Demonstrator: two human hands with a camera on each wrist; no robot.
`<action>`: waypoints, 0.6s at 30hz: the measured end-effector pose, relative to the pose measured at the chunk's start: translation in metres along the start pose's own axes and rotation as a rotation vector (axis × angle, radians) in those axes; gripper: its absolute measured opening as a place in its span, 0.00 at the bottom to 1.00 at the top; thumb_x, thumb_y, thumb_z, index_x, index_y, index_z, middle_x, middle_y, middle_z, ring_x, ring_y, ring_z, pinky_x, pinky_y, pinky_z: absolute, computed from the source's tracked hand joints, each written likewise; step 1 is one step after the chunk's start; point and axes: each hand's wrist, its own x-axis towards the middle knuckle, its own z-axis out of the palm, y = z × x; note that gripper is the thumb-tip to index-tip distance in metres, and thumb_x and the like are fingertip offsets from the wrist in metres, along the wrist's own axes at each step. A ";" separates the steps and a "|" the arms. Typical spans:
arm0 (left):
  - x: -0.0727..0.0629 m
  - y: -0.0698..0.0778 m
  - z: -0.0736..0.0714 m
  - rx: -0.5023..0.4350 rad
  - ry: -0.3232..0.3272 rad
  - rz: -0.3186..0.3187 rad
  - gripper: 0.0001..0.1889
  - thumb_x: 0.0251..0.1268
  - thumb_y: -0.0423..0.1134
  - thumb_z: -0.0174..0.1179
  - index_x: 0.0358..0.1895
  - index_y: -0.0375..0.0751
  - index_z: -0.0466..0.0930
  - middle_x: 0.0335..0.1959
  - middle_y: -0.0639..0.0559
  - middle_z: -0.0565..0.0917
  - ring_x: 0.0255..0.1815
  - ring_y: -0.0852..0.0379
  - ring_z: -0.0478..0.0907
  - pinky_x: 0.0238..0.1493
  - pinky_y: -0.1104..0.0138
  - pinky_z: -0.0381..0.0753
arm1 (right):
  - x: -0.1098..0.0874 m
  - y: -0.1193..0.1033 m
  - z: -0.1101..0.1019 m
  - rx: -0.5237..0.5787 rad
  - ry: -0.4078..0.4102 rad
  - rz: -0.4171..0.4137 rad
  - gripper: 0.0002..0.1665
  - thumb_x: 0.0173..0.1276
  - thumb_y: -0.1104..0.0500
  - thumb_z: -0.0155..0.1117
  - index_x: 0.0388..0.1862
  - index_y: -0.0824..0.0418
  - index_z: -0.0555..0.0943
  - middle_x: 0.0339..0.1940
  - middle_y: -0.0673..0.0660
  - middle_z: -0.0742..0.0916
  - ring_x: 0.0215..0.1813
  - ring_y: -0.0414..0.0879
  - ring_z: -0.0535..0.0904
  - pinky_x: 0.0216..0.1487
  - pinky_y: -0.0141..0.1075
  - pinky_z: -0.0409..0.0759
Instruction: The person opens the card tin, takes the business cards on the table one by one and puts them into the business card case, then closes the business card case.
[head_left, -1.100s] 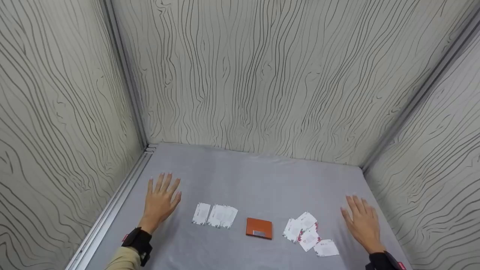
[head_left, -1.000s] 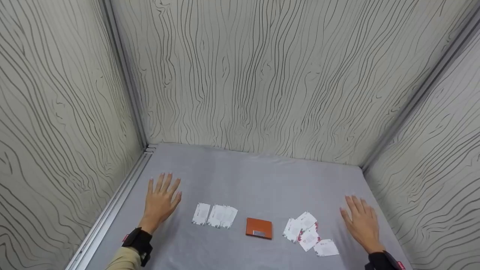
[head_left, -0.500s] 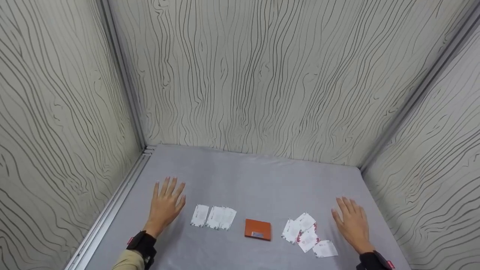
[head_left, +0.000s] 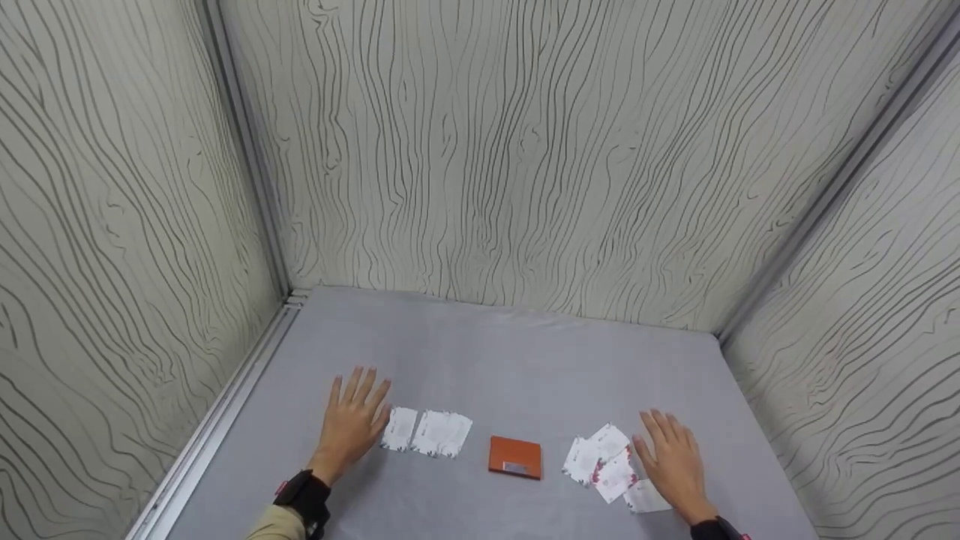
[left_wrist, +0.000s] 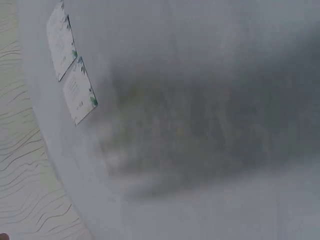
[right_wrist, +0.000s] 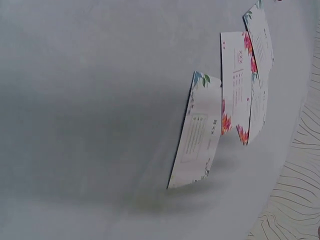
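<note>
My left hand [head_left: 349,426], fingers straight and spread, hovers beside a row of white cards [head_left: 442,433], its thumb side overlapping the edge of the leftmost card [head_left: 400,430] in the head view. On the other side my right hand [head_left: 673,461] is held flat over the lowest card [head_left: 646,496] of a scattered group, covering part of it. Red flowers mark one card [head_left: 614,478] there; green leaves edge others [right_wrist: 197,135]. Midway between the hands lies an orange card holder [head_left: 515,458] with a silver plate. Neither hand holds anything.
A grey cloth covers the table [head_left: 510,360]. Wood-grain patterned panels [head_left: 480,150] rise at the back and both sides. A metal rail [head_left: 217,420] runs along the table's left edge.
Both hands have moved inward toward the cards, the left to the right and the right to the left, and slightly nearer the body. Cards and orange holder stay in place.
</note>
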 end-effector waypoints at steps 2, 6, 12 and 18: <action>-0.001 0.004 0.003 -0.004 -0.002 0.010 0.24 0.61 0.47 0.60 0.59 0.41 0.81 0.62 0.37 0.77 0.65 0.36 0.70 0.61 0.37 0.65 | -0.002 -0.005 0.005 0.013 0.004 -0.006 0.29 0.65 0.57 0.65 0.63 0.69 0.76 0.62 0.71 0.78 0.65 0.69 0.69 0.63 0.64 0.59; -0.003 0.013 0.009 -0.036 0.000 0.020 0.23 0.62 0.47 0.59 0.59 0.41 0.81 0.61 0.36 0.77 0.64 0.35 0.71 0.60 0.36 0.65 | -0.005 -0.016 0.018 0.030 0.022 -0.031 0.28 0.65 0.57 0.65 0.61 0.69 0.77 0.61 0.70 0.79 0.64 0.69 0.70 0.62 0.64 0.60; -0.008 0.025 0.018 -0.058 0.024 0.055 0.22 0.63 0.47 0.58 0.57 0.40 0.82 0.59 0.36 0.79 0.62 0.34 0.72 0.58 0.36 0.68 | -0.010 -0.037 0.038 0.044 0.049 -0.080 0.26 0.64 0.57 0.66 0.59 0.68 0.78 0.59 0.68 0.81 0.62 0.69 0.72 0.60 0.63 0.64; -0.008 0.040 0.028 -0.043 0.021 0.087 0.21 0.65 0.49 0.57 0.56 0.42 0.82 0.58 0.37 0.79 0.62 0.35 0.73 0.57 0.37 0.69 | -0.019 -0.055 0.054 0.054 0.043 -0.109 0.25 0.63 0.57 0.67 0.56 0.68 0.80 0.56 0.67 0.82 0.60 0.68 0.74 0.59 0.63 0.67</action>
